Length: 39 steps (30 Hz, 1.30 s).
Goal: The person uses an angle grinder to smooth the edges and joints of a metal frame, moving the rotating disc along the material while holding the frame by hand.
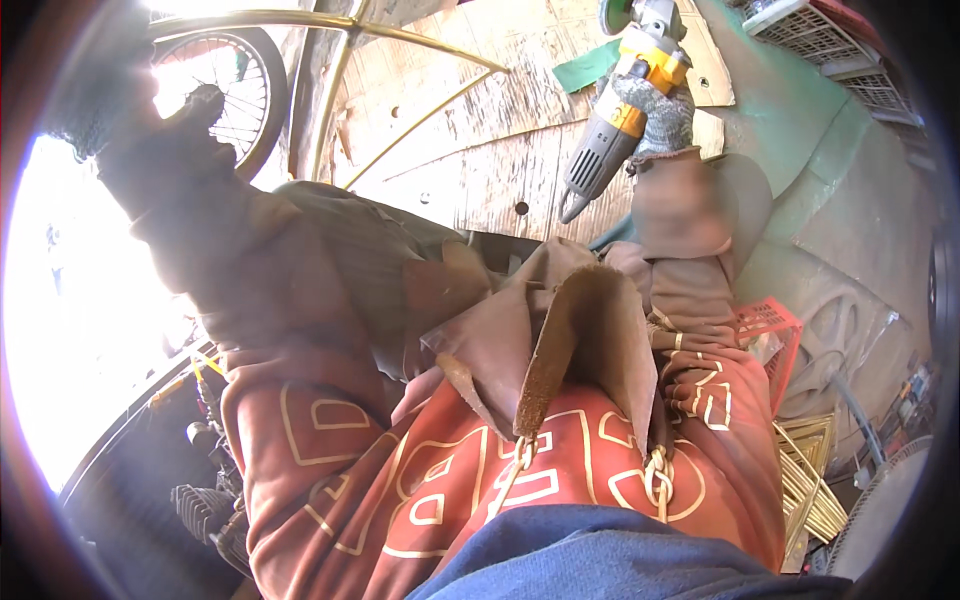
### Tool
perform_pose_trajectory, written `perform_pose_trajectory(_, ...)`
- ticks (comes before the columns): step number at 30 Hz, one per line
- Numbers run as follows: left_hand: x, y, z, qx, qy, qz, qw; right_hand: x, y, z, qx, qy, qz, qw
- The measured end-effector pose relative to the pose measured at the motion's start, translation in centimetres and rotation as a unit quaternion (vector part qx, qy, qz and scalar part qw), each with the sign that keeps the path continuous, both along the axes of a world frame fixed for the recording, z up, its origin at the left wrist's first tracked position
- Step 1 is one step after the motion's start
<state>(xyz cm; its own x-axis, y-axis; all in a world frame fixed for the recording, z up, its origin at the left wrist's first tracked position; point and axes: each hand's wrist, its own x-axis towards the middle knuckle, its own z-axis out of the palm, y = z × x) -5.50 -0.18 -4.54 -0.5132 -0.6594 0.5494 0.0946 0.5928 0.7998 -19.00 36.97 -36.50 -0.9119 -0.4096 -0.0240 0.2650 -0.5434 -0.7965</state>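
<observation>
My right hand [668, 115], in a grey knit glove, is wrapped round an angle grinder [612, 125] with a yellow and dark grey body. The grinder's metal head points away from me, and a green disc [616, 14] shows at its far end. My left hand [190, 120] is raised at the far left, dark and blurred against the bright light. Its fingers cannot be made out. Close to it, a gold-coloured tubular metal frame [412, 36] reaches across the top left. A leather apron [620, 340] hangs over my lap, held by chain links.
Worn cardboard [470, 170] lies on the floor ahead, with a green scrap [588, 68] on it. A spoked wheel [275, 100] stands at the far left. Plastic crates [820, 40] sit top right, a red basket [785, 340] and gold metal pieces [812, 490] by my right side.
</observation>
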Motion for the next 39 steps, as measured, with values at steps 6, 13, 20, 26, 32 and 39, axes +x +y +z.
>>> perform_pose_trajectory(6,0.2,0.2,0.2,0.008,0.000,0.005,1.000,-0.5,0.3,0.3,-0.020,-0.057,0.021,0.998)
perform_pose_trajectory(13,0.3,0.0,0.2,0.014,-0.005,0.012,1.000,-0.9,1.1,-0.4,-0.070,-0.098,0.077,0.990)
perform_pose_trajectory(20,-0.3,-0.2,0.0,0.020,-0.014,0.022,0.999,-1.1,0.6,-1.0,0.048,-0.006,0.012,0.999)
perform_pose_trajectory(26,0.1,-5.0,1.3,0.070,-0.010,0.017,0.997,0.0,-0.3,1.0,0.113,0.016,0.017,0.993)
perform_pose_trajectory(32,-0.3,-5.4,0.9,0.072,-0.004,-0.023,0.997,0.4,-1.0,1.1,0.138,0.010,-0.066,0.988)
perform_pose_trajectory(39,-0.9,-3.7,0.3,0.066,0.001,-0.046,0.997,-0.4,-0.3,-1.5,0.100,0.044,-0.077,0.991)
